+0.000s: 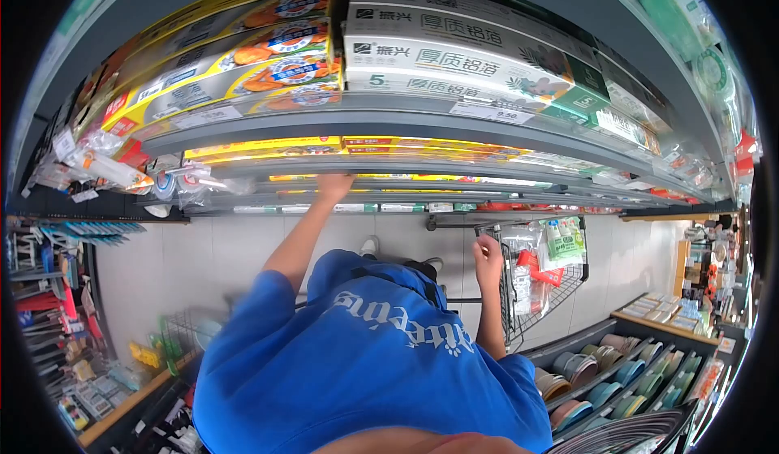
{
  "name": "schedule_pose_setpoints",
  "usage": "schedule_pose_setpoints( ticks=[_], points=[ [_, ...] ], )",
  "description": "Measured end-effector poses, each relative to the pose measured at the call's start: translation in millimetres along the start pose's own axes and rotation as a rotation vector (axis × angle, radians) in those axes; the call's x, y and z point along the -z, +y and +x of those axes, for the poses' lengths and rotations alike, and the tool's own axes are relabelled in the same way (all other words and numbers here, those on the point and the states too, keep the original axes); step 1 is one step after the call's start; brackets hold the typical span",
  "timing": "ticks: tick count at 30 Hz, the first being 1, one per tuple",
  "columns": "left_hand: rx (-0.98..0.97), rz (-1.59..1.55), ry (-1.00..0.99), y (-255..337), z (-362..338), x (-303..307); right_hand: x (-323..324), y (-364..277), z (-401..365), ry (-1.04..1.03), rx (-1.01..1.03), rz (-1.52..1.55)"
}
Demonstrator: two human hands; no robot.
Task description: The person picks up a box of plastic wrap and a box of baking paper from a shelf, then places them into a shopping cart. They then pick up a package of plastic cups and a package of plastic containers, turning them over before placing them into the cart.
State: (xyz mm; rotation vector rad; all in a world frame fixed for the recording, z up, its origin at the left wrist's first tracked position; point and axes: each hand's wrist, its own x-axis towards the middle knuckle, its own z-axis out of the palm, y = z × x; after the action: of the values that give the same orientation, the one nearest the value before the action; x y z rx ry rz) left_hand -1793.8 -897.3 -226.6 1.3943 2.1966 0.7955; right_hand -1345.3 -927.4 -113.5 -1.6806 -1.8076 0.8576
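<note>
My left hand (334, 185) reaches forward to a lower shelf, beside a row of yellow boxes (377, 177). Its fingers are mostly hidden at the shelf edge, so I cannot tell what they grip. Loosely curled, with nothing visible in it, my right hand (487, 253) hangs in the air by the near corner of a shopping cart (505, 292). Inside the cart lie a green-and-white package (565, 239), a red package (542, 269) and clear plastic packs.
Above the lower shelves, an upper shelf holds yellow boxes (284, 52) and silver foil boxes (454, 56). Bagged goods (109, 162) hang at the left. Bowls (574, 366) fill a rack behind on the right. Another display (81, 373) stands at the left across the tiled floor (219, 247).
</note>
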Motion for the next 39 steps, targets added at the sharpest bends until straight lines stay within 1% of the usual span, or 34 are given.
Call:
schedule_pose_setpoints(
  ticks=[1,3,4,5,7,9,10,11,12,13,14,15,16,17,18,19,20,22,23,25,27,29,30,33,36,37,39],
  points=[
    [-0.044,0.072,0.064,1.5,-0.6,-1.3,16.7,-0.4,-16.4,0.088,0.042,-0.168],
    [-0.068,0.135,0.097,-3.1,0.4,-10.4,39.8,15.5,-49.8,0.169,-0.029,-0.342],
    [-0.083,0.166,0.114,-3.3,1.6,-14.9,48.7,22.0,-67.8,0.164,-0.060,-0.374],
    [-0.042,0.164,0.054,2.2,0.5,-11.5,55.4,36.6,-87.0,0.139,-0.112,-0.377],
    [0.041,0.167,-0.065,16.2,-1.1,2.3,67.6,62.8,-128.0,0.013,-0.233,-0.439],
    [0.025,0.148,-0.063,12.9,0.9,-2.1,78.1,77.1,-162.2,-0.098,-0.321,-0.447],
    [0.015,0.140,-0.061,11.5,2.7,-2.2,86.9,65.9,-165.6,-0.185,-0.633,-0.421],
    [-0.007,0.168,-0.044,11.3,3.0,-4.5,89.7,82.9,-178.1,-0.117,-0.601,-0.498],
    [-0.032,0.197,-0.028,12.4,2.4,-5.2,92.2,103.1,-188.2,-0.066,-0.613,-0.549],
    [-0.061,0.226,-0.011,11.0,2.6,-7.2,91.6,106.0,-194.7,-0.014,-0.627,-0.598],
    [-0.061,0.216,0.013,0.9,5.1,-19.2,93.9,109.9,-198.9,-0.051,-0.672,-0.630],
    [-0.066,0.191,0.062,9.6,4.0,-15.5,97.4,104.6,-192.2,-0.086,-0.717,-0.653],
    [-0.078,0.162,0.106,19.5,-1.2,-10.8,96.6,115.2,-191.4,-0.088,-0.754,-0.621],
    [-0.046,0.161,0.111,28.5,-8.4,-5.7,101.2,90.4,-181.8,-0.112,-0.857,-0.471],
    [-0.021,0.156,0.113,38.8,-15.7,-5.3,100.0,90.3,-179.0,-0.122,-0.822,-0.565],
    [-0.058,0.086,0.182,49.0,-26.2,-9.3,101.9,91.7,-179.7,-0.132,-0.792,-0.663],
    [-0.092,0.009,0.247,60.2,-36.5,-16.3,103.1,94.4,-178.2,-0.115,-0.807,-0.646],
    [-0.047,-0.098,0.273,76.9,-58.1,-46.1,101.3,96.2,-177.5,-0.089,-0.836,-0.620],
    [-0.073,-0.184,0.157,100.0,-73.6,-43.7,102.1,92.2,-177.4,-0.075,-0.861,-0.608],
    [-0.383,-0.180,0.027,111.4,-92.6,-66.8,104.3,80.7,-175.5,-0.062,-0.893,-0.582],
    [-0.514,-0.183,-0.136,136.7,-111.4,-87.2,106.1,80.6,-179.6,-0.056,-0.895,-0.586],
    [-0.596,-0.216,-0.270,172.8,-118.4,-104.4,111.6,86.7,-181.3,-0.071,-0.887,-0.577],
    [-0.616,-0.222,-0.368,186.0,-118.5,-116.1,113.0,92.0,-182.6,-0.089,-0.885,-0.578],
    [-0.638,-0.344,-0.668,231.3,-117.1,-146.1,117.9,105.6,-184.4,-0.117,-0.879,-0.582],
    [-0.470,-0.382,-0.799,260.7,-111.2,-187.2,126.0,106.0,-182.3,-0.102,-0.869,-0.574],
    [-0.436,-0.367,-0.797,272.4,-109.5,-196.5,129.7,103.8,-179.9,-0.097,-0.856,-0.564],
    [-0.370,-0.335,-0.789,293.2,-101.3,-213.7,136.4,102.9,-182.5,0.011,-0.726,-0.517]
  ],
)
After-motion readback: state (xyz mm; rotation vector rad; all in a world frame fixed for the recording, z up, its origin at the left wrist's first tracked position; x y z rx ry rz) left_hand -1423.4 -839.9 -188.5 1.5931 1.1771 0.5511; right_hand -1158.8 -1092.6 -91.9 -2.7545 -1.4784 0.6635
